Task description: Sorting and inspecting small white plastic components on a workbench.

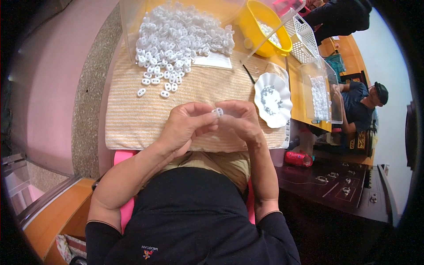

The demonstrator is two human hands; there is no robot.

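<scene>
1. Nearest to me, the left hand (181, 126) and right hand (242, 119) meet, fingertips together, both pinching one small white piece (218, 112) above the towel's near part; the right fingers hide some of it.
2. I judge the step in hand to be close finger work on that single piece. The next move seems to call for a steady left pinch and small right-finger adjustments.
3. Just beyond, on the striped towel (150, 128), a scalloped white dish (278, 119) of small dark bits sits to the right, with a dark stick (249, 74) near it.
4. Farther off lies a heap of white two-holed pieces (176, 39), strays toward me, with a flat white slab (216, 61) by its edge.
5. Beyond are a yellow basin (249, 17) and, rightward, a seated co-worker (365, 108) by a clear box (336, 101).
</scene>
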